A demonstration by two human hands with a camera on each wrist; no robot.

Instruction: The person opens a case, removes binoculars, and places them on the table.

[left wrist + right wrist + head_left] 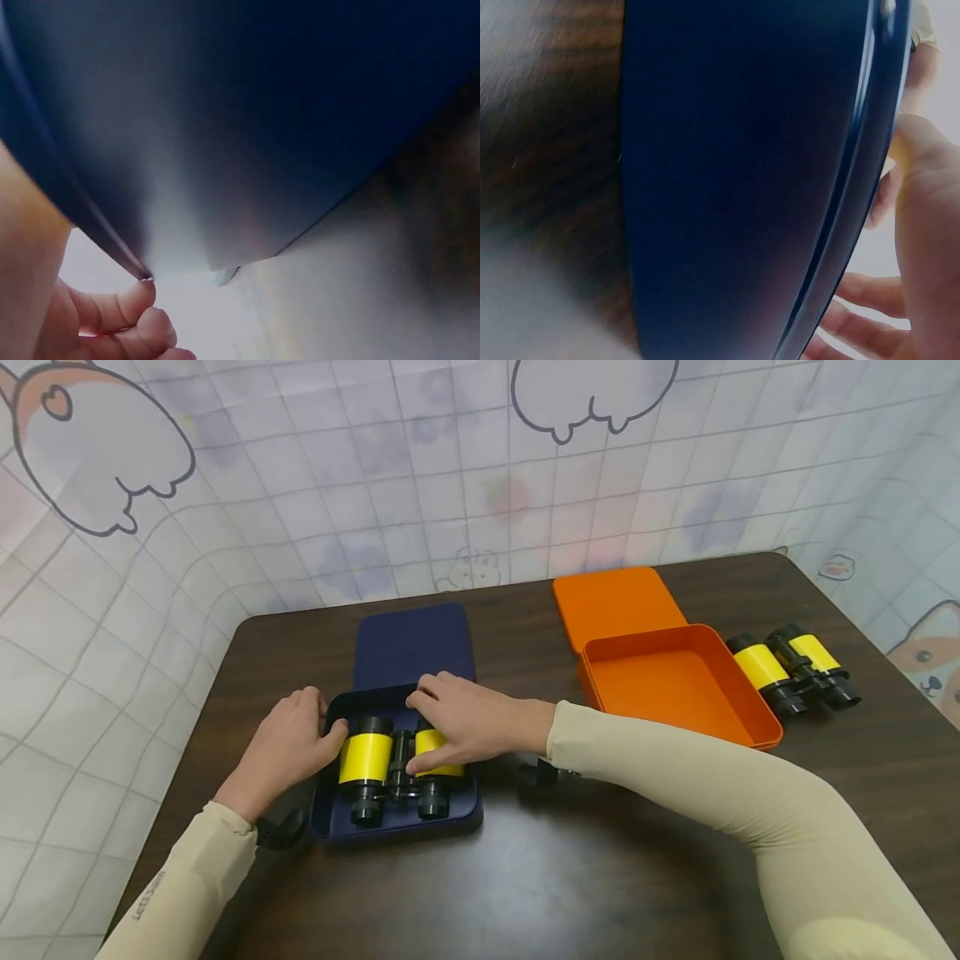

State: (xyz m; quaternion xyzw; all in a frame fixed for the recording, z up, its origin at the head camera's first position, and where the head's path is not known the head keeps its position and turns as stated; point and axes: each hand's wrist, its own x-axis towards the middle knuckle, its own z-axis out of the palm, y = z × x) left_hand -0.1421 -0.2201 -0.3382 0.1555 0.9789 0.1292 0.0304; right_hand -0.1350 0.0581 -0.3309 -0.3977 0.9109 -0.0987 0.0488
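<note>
A pair of yellow and black binoculars (365,758) lies in an open navy blue box (457,823), its lid (412,643) folded back behind. My right hand (480,718) reaches over the box's right rim and holds the right barrel, thumb across the yellow band and the other fingers toward the far end. At the left rim is my left hand (288,747), its thumb beside the left barrel and its fingers by the box's back left corner. In the left wrist view, fingertips (139,296) meet the rim; the right wrist view shows the box's side (735,180).
To the right stands an open orange box (667,681) with its lid (618,602) folded back. A second pair of yellow and black binoculars (761,668) lies beside it on the dark wood table (525,877). A patterned cloth (480,485) hangs behind.
</note>
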